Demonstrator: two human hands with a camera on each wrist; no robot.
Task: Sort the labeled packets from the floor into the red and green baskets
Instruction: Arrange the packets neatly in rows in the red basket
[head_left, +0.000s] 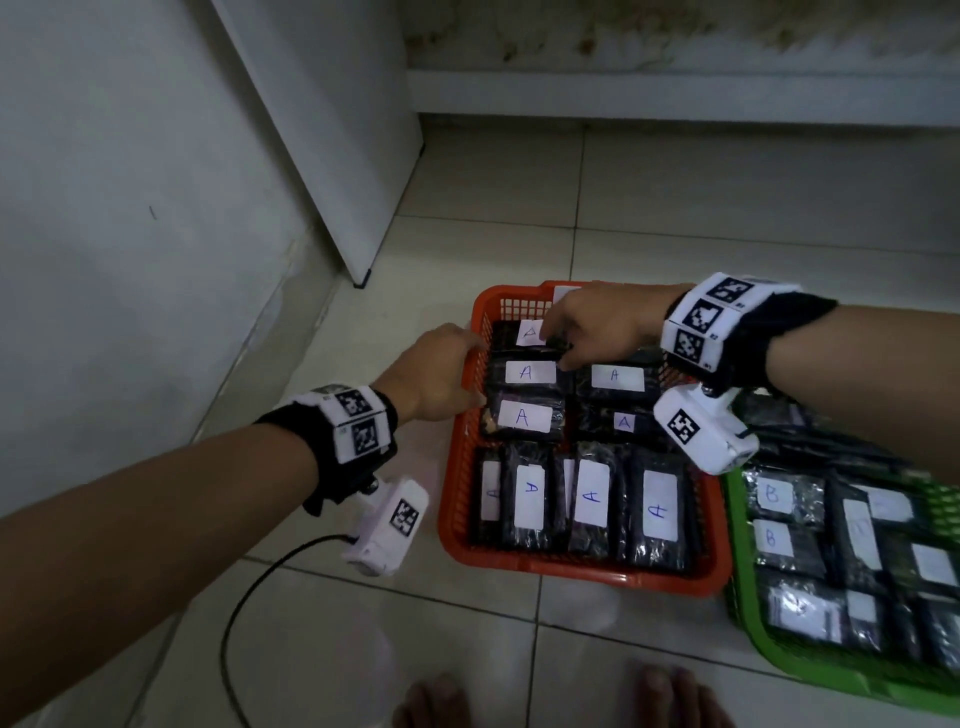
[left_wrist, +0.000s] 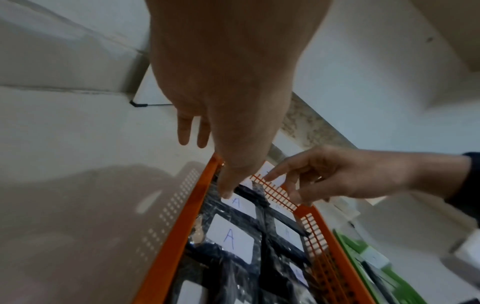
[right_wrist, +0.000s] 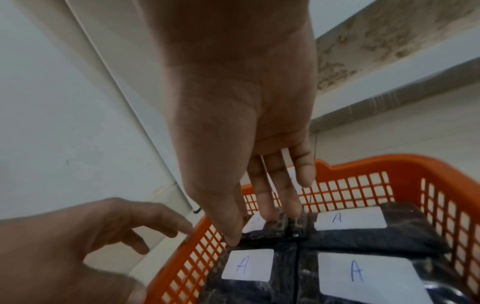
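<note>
From the head view, the red basket sits on the tiled floor, packed with dark packets bearing white labels marked A, and the green basket lies just to its right, holding packets marked B. The right hand reaches over the far end of the red basket; its fingertips come down on the far-left packet, thumb at the packet's near edge and fingers at its right end, covering part of the label. The left hand rests at the basket's left rim, its fingers hidden behind the hand.

In the left wrist view, the left hand hangs above the red basket's left wall. The thumb points down into the basket, its tip touching the edge of an A label, while two fingers stay straight and loose outside the rim, holding nothing. The right hand shows across the basket, fingers bent down towards the far packets.

In the right wrist view, the right hand has three fingers close together pressing the top right end of the far packet, the thumb set against its near edge, so the packet lies pinched between them inside the basket. The left hand lies just outside the left wall, fingers loosely spread
</note>
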